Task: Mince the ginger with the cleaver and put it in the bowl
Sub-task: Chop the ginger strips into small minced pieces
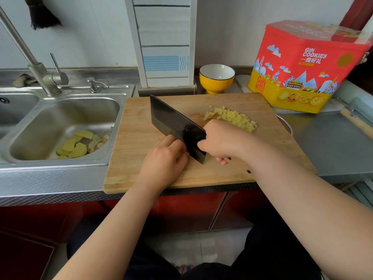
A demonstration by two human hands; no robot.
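A pile of minced ginger (232, 117) lies on the wooden cutting board (137, 138), toward its far right. My right hand (220, 141) grips the handle of the black cleaver (171, 118), whose blade stands on edge across the board, pointing far left. My left hand (164, 160) rests against the blade's left face near its heel, fingers bent toward it. The yellow bowl (217, 78) with a white inside stands beyond the board, and nothing shows inside it.
A steel sink (60, 126) at the left holds ginger peel and slices (77, 144); a tap (38, 71) rises behind it. A red and yellow cookie tin (302, 65) stands at the back right. Steel counter (333, 142) lies right of the board.
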